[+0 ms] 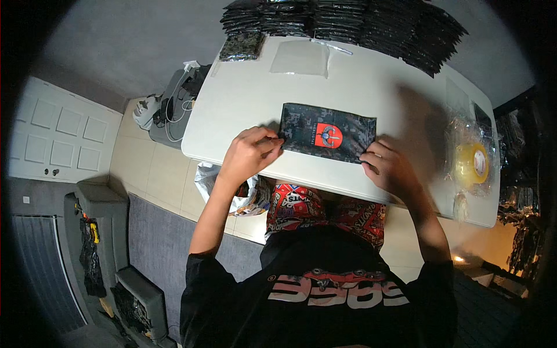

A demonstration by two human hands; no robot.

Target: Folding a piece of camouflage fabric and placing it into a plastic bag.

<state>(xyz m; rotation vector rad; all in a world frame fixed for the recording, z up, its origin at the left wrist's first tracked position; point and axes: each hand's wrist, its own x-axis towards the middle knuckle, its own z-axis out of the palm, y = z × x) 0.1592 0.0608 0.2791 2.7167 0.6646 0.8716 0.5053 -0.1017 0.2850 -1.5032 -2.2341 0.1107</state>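
Note:
A flat dark digital-camouflage cloth item (300, 126), perhaps a folded piece or a pouch, lies near the front edge of the white table (348, 87). On it is a red shield emblem (328, 135) with a winged dagger and some writing. The fingertips of my left hand (253, 150) pinch its lower left corner. At the lower right corner, my right hand (387, 165) has its fingers curled over the edge. The cloth item looks smooth and rests on the tabletop between both hands.
Stacked black plastic packets (339, 21) line the far edge. Nearby are a folded camouflage packet (242, 46), a clear plastic sleeve (300, 58) and a pen (331, 46). A yellowish tape roll (462, 163) sits right among clear plastic. Below the table's left front stands a white bag (206, 174).

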